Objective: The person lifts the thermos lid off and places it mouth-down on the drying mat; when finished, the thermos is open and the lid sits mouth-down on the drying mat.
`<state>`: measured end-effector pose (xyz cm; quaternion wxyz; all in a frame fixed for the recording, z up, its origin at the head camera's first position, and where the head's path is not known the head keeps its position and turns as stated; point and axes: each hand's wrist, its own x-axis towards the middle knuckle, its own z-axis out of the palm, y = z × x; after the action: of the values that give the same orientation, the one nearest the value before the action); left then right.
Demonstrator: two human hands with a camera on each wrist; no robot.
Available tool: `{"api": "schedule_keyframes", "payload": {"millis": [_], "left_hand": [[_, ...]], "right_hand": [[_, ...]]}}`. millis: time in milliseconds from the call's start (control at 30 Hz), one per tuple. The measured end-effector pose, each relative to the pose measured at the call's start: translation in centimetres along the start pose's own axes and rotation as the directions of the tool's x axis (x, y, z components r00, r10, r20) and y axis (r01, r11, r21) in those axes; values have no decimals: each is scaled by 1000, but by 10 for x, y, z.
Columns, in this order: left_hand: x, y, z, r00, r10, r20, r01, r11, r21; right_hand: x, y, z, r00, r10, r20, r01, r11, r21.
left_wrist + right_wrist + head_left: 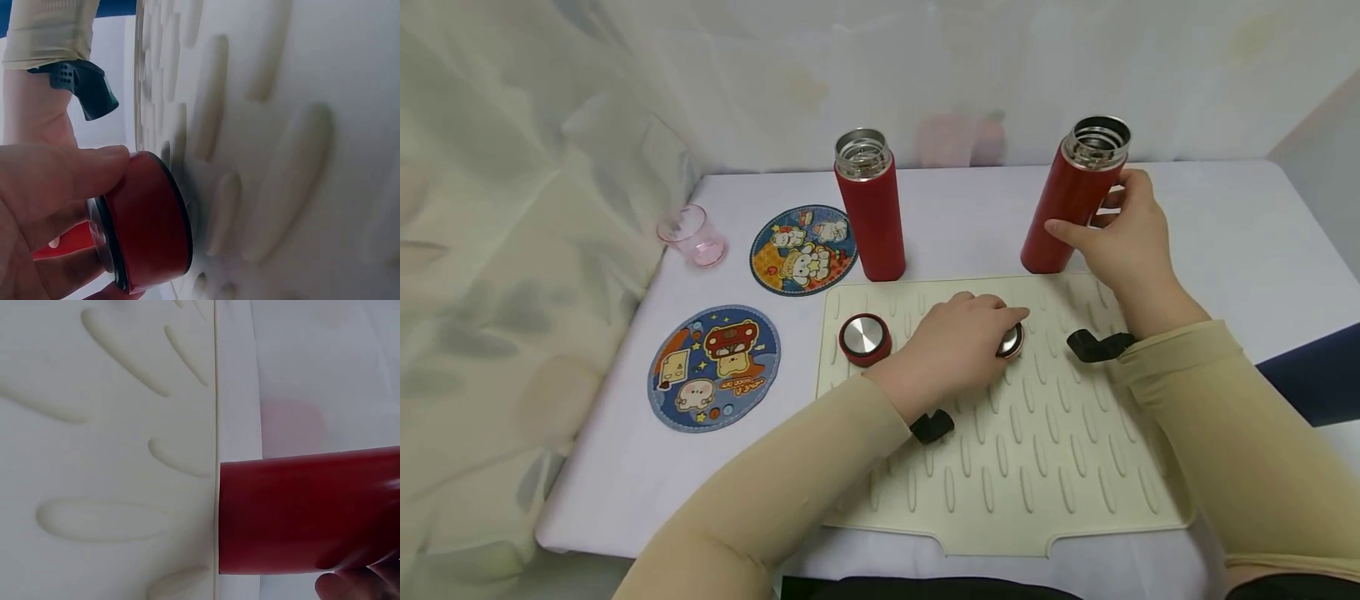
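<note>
Both your hands are busy here. Your left hand [951,346] is down over the mat [1007,492], thumb and fingers curled round the sides of a red lid [153,219], a narrow grip with the silver top facing your palm. That lid sits nearer the mat's far edge than its near one; whether it rests on the surface or hangs a hair above, I can't tell. Over to your right hand [1131,233]: it's wrapped round the right bottle [1063,208], thumb on the near side, and that bottle is uncapped, its base just beyond the mat's far edge, towards the far right corner. The left bottle [876,212], also uncapped, stands past the same edge near the far left corner, with the other lid [865,337] on the mat just below it.

So the step in hand, as I judge it, is handling one lid while you steady its bottle; setting down or picking up, this moment won't say. If you're placing it, the next move calls for a flat base, then a clean release. If you're lifting it, keep it level and the bottle upright: that tall, slim body could tip under a sideways nudge.
</note>
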<state>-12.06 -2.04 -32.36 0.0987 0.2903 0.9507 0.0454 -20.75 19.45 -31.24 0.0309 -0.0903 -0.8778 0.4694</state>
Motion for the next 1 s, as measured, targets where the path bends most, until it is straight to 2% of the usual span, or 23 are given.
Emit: {"api": "schedule_keyframes", "payload": {"millis": [233, 533, 667, 833, 1000], "left_hand": [[12, 0, 1, 1000, -2, 8, 2, 1000, -6], [12, -4, 4, 1000, -9, 3, 9, 998, -56], [4, -11, 3, 999, -34, -19, 33, 997, -63], [-15, -25, -8, 995, -60, -84, 54, 996, -73], [-38, -34, -18, 990, -58, -126, 43, 991, -123]], "right_hand": [[1, 0, -1, 1000, 14, 16, -13, 1000, -21], [1, 6, 8, 1000, 15, -2, -15, 998, 64], [-5, 8, 11, 999, 30, 14, -32, 992, 122], [-18, 5, 5, 998, 51, 44, -58, 982, 180], [-43, 1, -8, 1000, -16, 17, 12, 974, 224]]}}
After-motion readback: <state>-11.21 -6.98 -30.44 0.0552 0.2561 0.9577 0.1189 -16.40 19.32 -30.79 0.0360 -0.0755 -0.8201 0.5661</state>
